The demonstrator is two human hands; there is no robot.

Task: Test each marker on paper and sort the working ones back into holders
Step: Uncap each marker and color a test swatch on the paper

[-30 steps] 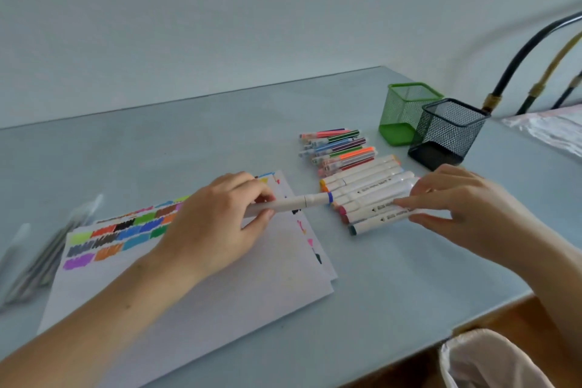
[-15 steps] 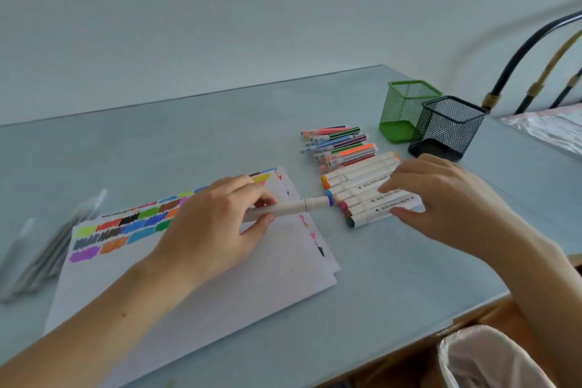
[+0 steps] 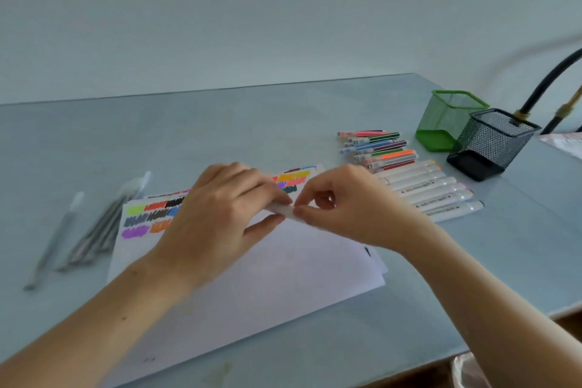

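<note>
- Both hands meet on one white marker (image 3: 285, 210), held just above the paper (image 3: 283, 268); only a short stretch of its barrel shows between the fingers.
- The left hand (image 3: 220, 214) curls round the barrel, thumb underneath. The right hand (image 3: 343, 208) pinches the near end with thumb and forefinger, looking set to pull the cap, though the cap itself is hidden.
- Risk here: a stiff cap could come free with a jerk, and the tip could streak the sheet or the fingers. The pinch is small, so a slip is possible on that smooth plastic.
- The paper is thin, flat and matte, with bright scribbled colour swatches just beyond the left knuckles.
- Just past the right hand lies a row of fat white markers (image 3: 434, 190), round and glossy; beyond those, slim striped pens (image 3: 378, 148) in a tight bunch.
- Further right stand two square wire-mesh holders, one green (image 3: 447, 123), one black (image 3: 494, 142), touching or nearly so, with no markers visible in them; sorting looks not yet begun.
- Well left of the left hand, a blurred heap of grey pens (image 3: 94, 230) on the smooth pale table (image 3: 220, 123).
</note>
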